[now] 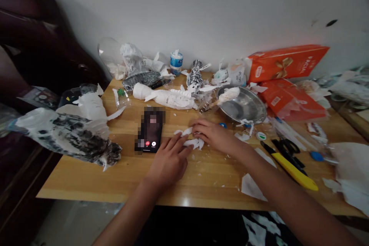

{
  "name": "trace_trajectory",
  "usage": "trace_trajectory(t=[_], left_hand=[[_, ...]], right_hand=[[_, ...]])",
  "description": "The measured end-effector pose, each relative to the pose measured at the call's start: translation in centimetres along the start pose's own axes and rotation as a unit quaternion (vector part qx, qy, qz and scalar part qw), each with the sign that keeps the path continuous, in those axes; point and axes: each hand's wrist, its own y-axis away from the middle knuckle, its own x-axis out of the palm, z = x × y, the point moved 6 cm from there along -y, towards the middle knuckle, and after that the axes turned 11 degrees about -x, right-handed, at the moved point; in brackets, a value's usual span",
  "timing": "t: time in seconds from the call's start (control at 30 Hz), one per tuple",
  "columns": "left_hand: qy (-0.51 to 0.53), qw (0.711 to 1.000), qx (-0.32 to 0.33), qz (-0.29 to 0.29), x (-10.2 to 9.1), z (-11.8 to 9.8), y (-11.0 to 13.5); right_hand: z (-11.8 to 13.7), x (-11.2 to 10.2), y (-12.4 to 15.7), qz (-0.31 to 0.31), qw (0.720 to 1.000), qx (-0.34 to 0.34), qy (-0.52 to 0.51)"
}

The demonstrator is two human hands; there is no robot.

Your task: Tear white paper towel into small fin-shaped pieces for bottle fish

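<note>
Small white torn paper pieces [196, 144] lie on the wooden table between my two hands. My left hand [170, 159] rests on the table with its fingers stretched out and apart, the fingertips touching the paper. From the right, my right hand [212, 133] bends its fingers together over one of the pieces; its thumb is partly hidden. Just left of my left hand lies a phone [152, 130] with a lit call screen, partly blurred out. Tiny white scraps are scattered on the wood in front of my hands.
A black-and-white paper-covered figure [77, 134] lies at the left, and a white wrapped bottle shape [170, 98] behind the phone. A metal bowl [245, 103] stands behind my right hand. Rightward are a yellow utility knife [294, 171], black scissors [290, 147] and orange tissue packs [288, 63].
</note>
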Motion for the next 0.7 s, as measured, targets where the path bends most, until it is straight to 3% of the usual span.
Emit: trace_trajectory(t=[0.47,0.57,0.7], left_hand=[[-0.05,0.99,-0.088,-0.093,-0.6,1.3,0.2],[-0.057,0.988,-0.118,-0.076,-0.4,1.8,0.2],[-0.083,0.989,-0.119,-0.019,0.0,1.9,0.1]], right_hand=[[-2.0,0.5,-1.1,-0.019,0.997,0.08,0.0],[-1.7,0.7,-0.5,-0.021,0.994,0.102,-0.012],[-0.8,-0.1,1.1,-0.074,0.987,0.14,-0.029]])
